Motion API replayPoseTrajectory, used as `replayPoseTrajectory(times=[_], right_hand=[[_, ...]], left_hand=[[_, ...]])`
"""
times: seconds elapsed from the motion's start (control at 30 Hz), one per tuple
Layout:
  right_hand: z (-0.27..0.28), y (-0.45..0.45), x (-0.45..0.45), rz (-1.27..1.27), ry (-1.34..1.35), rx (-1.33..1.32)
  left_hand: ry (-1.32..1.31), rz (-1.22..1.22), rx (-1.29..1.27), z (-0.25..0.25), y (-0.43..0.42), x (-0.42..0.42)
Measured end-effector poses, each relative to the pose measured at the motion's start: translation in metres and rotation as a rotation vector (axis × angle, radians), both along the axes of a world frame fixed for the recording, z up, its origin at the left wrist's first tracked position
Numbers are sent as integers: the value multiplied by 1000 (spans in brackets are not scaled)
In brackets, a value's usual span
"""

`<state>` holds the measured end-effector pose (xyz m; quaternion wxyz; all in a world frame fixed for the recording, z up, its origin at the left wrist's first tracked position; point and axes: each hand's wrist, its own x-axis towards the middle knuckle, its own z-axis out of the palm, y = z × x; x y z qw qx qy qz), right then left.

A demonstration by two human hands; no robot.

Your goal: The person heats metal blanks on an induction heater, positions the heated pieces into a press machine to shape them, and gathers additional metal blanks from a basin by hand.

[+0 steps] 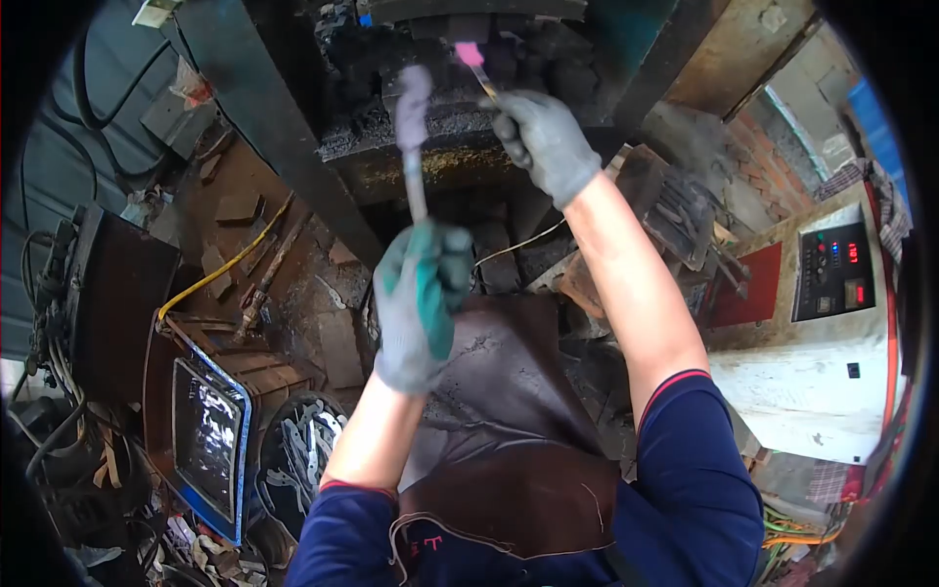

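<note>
My left hand [423,303], in a grey and green glove, is closed round the lower end of a metal rod [416,186]. A blurred, purplish-grey lump [413,108] forms the rod's upper end. To the upper right, my right hand [548,142], in a grey glove, grips a thin tool [485,86] whose tip [469,54] glows pink. Both upper ends stand over the dark, sooty ledge [342,142] of the forge-like opening, apart from each other. A brown apron [509,489] covers my lap.
A control cabinet [802,401] with red digits stands at the right. Blackened metal pieces [675,205] lie beyond my right forearm. At the lower left are a blue-rimmed water tank [238,470] and a round container of metal parts [303,445]. A yellow hose [230,264] crosses the left side.
</note>
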<state>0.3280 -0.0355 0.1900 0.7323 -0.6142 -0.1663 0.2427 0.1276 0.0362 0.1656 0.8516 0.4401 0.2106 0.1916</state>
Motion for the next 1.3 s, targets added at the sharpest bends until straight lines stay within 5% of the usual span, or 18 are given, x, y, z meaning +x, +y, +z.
replayPoseTrajectory(times=[0.37, 0.67, 0.77, 0.9, 1.0, 1.1, 1.13, 1.2, 1.23, 1.3], right_hand=[[6, 47, 35, -27, 89, -61], [-12, -37, -16, 26, 75, 20], [-29, -75, -65, -118, 241, -64], [-91, -129, -84, -249, 359, -47], [-131, -182, -60, 88, 462, 15], [-148, -178, -68, -39, 557, 69], [-138, -166, -85, -48, 500, 46], [-112, -152, -117, -70, 353, 15], [-105, -149, -125, -69, 298, 8], [-99, -144, -126, -27, 271, 21]], left_hand=[[-61, 194, 49, -42, 16, -62], [-66, 282, 7, -50, 27, -105], [96, 434, -98, -50, 35, -144], [-102, 755, -172, -77, 83, -205], [-242, 1041, -220, -106, 152, -240], [-244, 820, -165, -227, 183, -285], [85, 931, -344, -189, 157, -264], [239, 644, -239, -168, 115, -238], [110, 511, -217, -192, 106, -235], [276, 540, -204, -150, 63, -194]])
